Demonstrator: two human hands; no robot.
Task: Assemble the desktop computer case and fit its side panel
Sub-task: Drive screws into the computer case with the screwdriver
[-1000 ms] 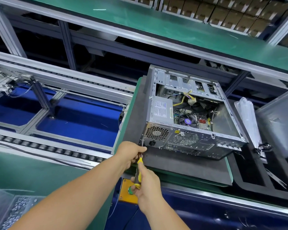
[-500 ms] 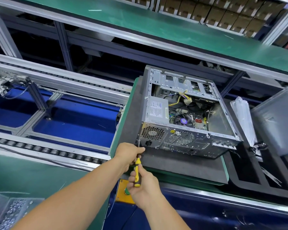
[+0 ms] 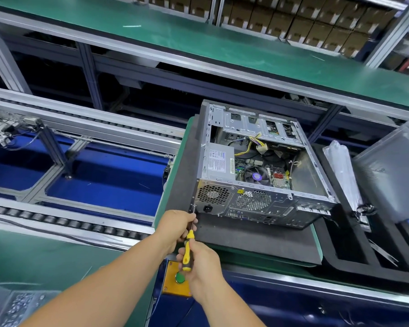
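Computer case (image 3: 257, 171) lying on its side on a dark foam mat (image 3: 246, 241), open face up, rear panel turned toward the viewer; power supply, fan, board and yellow cable bundle showing inside. Side panel not yet on: probably the grey sheet (image 3: 387, 171) leaning at 3 o'clock of the case, well apart from it.

At the rear panel's 7 o'clock corner, a screwdriver (image 3: 188, 246) with yellow-and-black handle, shaft pointing up toward 12 o'clock, tip at a small screw on the case edge. Right hand (image 3: 202, 263) clenched round the handle, fingers wrapped about it. Left hand (image 3: 177, 224) just above, fingers curled round the shaft near the tip, steadying it.

Step in hand, by judgement: driving a rear screw at the power-supply corner. Next move calls for keeping the tip seated and the shaft in line with the screw while turning; a slip off the head likely otherwise. Panel fitting to follow.

Mat resting on a green pallet on the tabletop line. At 9 o'clock, roller conveyor rails (image 3: 80, 218) over blue flooring. At 6 o'clock, a yellow box with green button (image 3: 180, 277). At 3 o'clock, a black foam tray (image 3: 354, 253) and a plastic-wrapped bundle (image 3: 342, 171). At 12 o'clock, a green upper shelf (image 3: 198, 41), cardboard boxes (image 3: 293, 17) stacked beyond. At 8 o'clock, a clear bag of small hardware (image 3: 17, 308).
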